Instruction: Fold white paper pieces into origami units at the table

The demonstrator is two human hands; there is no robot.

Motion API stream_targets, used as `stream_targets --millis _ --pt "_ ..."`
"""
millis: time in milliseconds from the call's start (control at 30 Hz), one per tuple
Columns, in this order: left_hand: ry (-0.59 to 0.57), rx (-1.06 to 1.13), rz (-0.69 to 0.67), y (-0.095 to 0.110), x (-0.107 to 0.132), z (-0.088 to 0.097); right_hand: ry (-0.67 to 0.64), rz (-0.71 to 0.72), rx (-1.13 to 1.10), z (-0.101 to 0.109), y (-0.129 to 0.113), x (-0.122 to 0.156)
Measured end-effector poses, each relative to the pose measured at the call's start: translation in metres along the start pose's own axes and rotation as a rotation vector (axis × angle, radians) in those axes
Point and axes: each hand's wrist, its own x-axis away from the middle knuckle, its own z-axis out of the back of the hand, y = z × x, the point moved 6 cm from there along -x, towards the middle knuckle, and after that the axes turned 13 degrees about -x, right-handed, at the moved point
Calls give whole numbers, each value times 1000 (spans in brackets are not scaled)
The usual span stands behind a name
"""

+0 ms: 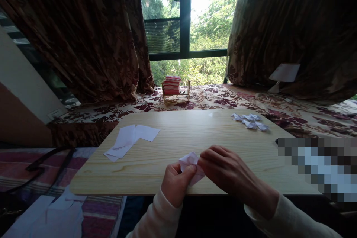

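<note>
A small piece of folded white paper (187, 160) is held up over the front edge of the wooden table (192, 130). My left hand (178, 182) pinches it from the left, thumb lying across its face. On its right side the fingers of my right hand (225, 167) are closed on the paper's edge; their tips are partly hidden behind the back of the hand. Flat white paper sheets (125, 139) overlap on the left of the table. Several small folded paper pieces (251, 121) sit in a group at the far right.
More white sheets (52, 215) lie on the striped cloth (97, 212) at lower left, near a dark strap (47, 160). Beyond the table, a small rack (176, 96) holds folded red-striped cloths (171, 86). A white lamp (284, 72) stands at the right. Part of the right side is pixelated.
</note>
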Motion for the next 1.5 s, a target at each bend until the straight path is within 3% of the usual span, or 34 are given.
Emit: stream_targets --millis 533,767,867,967,1067,1267,1500 --pt "3 -7 -31 -2 2 -3 -23 -2 -101 4 -3 -3" --pt "57 -24 -48 -5 1 -2 -23 -32 -163 3 -4 -3" --pt "84 -48 -66 -6 2 -2 60 -141 -278 7 2 2" --pt "125 -116 -128 1 6 -3 160 -381 -414 6 17 11" --pt "150 -237 -211 12 12 -5 121 -571 -543 -8 25 16" --pt "156 -259 -207 17 15 -7 202 -656 -647 -18 24 16" --pt "182 -33 -116 8 8 -1 457 -817 -839 -28 27 24"
